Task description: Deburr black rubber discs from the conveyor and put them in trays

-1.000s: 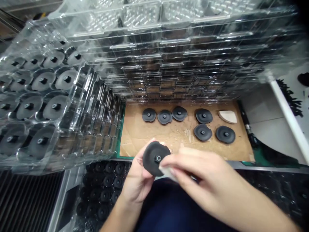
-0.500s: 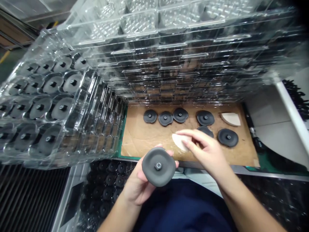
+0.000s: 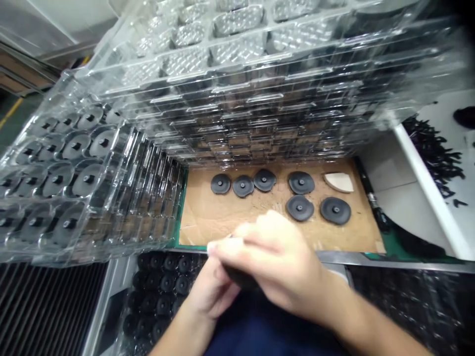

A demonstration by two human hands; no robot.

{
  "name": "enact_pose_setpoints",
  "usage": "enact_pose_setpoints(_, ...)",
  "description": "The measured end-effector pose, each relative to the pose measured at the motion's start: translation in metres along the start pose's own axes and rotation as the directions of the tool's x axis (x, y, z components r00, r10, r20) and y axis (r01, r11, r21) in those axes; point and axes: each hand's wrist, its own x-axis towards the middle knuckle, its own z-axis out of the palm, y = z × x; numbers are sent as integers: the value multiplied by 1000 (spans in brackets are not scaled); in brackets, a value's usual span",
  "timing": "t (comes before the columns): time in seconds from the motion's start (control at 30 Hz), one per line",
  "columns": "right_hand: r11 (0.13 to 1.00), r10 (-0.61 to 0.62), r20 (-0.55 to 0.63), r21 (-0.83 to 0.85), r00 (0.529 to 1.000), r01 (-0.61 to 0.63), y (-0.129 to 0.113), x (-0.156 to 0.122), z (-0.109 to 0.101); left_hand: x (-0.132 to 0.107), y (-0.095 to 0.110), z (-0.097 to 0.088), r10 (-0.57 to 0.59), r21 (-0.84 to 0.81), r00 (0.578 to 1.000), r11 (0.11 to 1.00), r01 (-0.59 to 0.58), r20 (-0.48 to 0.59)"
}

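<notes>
My left hand (image 3: 213, 289) is closed round the rim of a dark grey disc (image 3: 241, 278); earlier this disc showed a small central stub. My right hand (image 3: 274, 257) covers most of it, fingers bent over its upper face and slightly blurred. A thin pale edge shows by the right fingers, seemingly the white leaf-shaped pad, which is otherwise hidden. Behind the hands, several similar dark discs (image 3: 300, 207) lie stub up on a sheet of cardboard (image 3: 208, 217). Another white leaf-shaped pad (image 3: 339, 182) rests at the cardboard's right side.
Stacked clear plastic trays (image 3: 237, 99) rise behind the cardboard. At left, another tray stack (image 3: 79, 207) holds dark discs in its pockets. More discs (image 3: 163, 282) sit low at left. A white-edged bin wall (image 3: 426, 188) stands at right, with small black parts (image 3: 438, 153) beyond.
My right hand has moved left and down from the cardboard with the white pad, onto the disc in my left hand. The disc is now mostly covered. The view has shifted slightly.
</notes>
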Motion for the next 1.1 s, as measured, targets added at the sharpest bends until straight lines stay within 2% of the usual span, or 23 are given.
enact_pose_setpoints(0.03, 997, 73, 10, 5, 997, -73, 7, 2, 3, 0, -2, -2, 7, -16, 1000, 1000, -7, 0)
enact_pose_setpoints(0.07, 980, 196, 13, 29, 981, -196, 18, 1, 7, 0, -2, -5, 7, -46, 1000, 999, -6, 18)
enact_pose_setpoints(0.13, 896, 428, 22, 118, 904, -427, 42, -7, 18, -1, -3, -11, 6, -106, 999, 994, -1, 43)
enact_pose_setpoints(0.17, 854, 495, 34, 162, 868, -494, 54, -14, 26, -2, -2, -13, -4, -131, 999, 991, 10, 48)
enact_pose_setpoints(0.23, 817, 539, 50, 215, 841, -536, 76, -29, 44, -4, -1, -17, -30, -173, 999, 984, 35, 33)
enact_pose_setpoints(0.33, 805, 574, 17, 171, 819, -568, 94, -49, 69, -7, 1, -16, -49, -235, 998, 971, 54, 25)
enact_pose_setpoints(0.43, 788, 612, -57, 129, 789, -602, 93, -57, 77, -8, 5, -9, -53, -268, 996, 961, 72, 76)
enact_pose_setpoints(0.57, 790, 612, -110, 135, 783, -598, 69, -58, 59, -11, 7, -4, -44, -305, 989, 948, 86, 141)
enact_pose_setpoints(0.67, 794, 603, -79, 151, 794, -588, 52, -67, 50, -13, 4, -7, -22, -285, 987, 956, 67, 159)
enact_pose_setpoints(0.73, 786, 611, -46, 150, 790, -599, 46, -80, 53, -13, -1, -12, 66, -198, 983, 980, -31, 171)
enact_pose_setpoints(0.77, 782, 616, -34, 145, 787, -606, 44, -87, 56, -13, -3, -15, 148, -105, 974, 986, -131, 169)
enact_pose_setpoints(0.8, 779, 620, -27, 137, 784, -612, 42, -95, 61, -13, -5, -19, 253, 26, 951, 965, -262, 177)
enact_pose_setpoints(0.83, 778, 623, -23, 127, 782, -616, 40, -101, 64, -12, -7, -22, 362, 176, 909, 900, -398, 205)
enact_pose_setpoints(0.9, 780, 622, -31, 100, 782, -617, 36, -111, 68, -11, -10, -28, 504, 442, 809, 677, -588, 304)
enact_pose_setpoints(0.97, 848, 529, -71, 12, 846, -530, 32, -114, 64, -11, -11, -32, 525, 575, 750, 493, -653, 402)
enact_pose_setpoints(1.0, 893, 443, -89, -48, 892, -448, 30, -112, 60, -11, -11, -34, 518, 605, 740, 444, -661, 429)
enact_pose_setpoints(1.07, 953, 250, -81, -156, 965, -260, 27, -105, 47, -14, -11, -37, 506, 637, 739, 401, -658, 445)
enact_pose_setpoints(1.1, 966, 172, -53, -187, 984, -179, 25, -100, 40, -15, -11, -38, 500, 643, 746, 404, -651, 440)
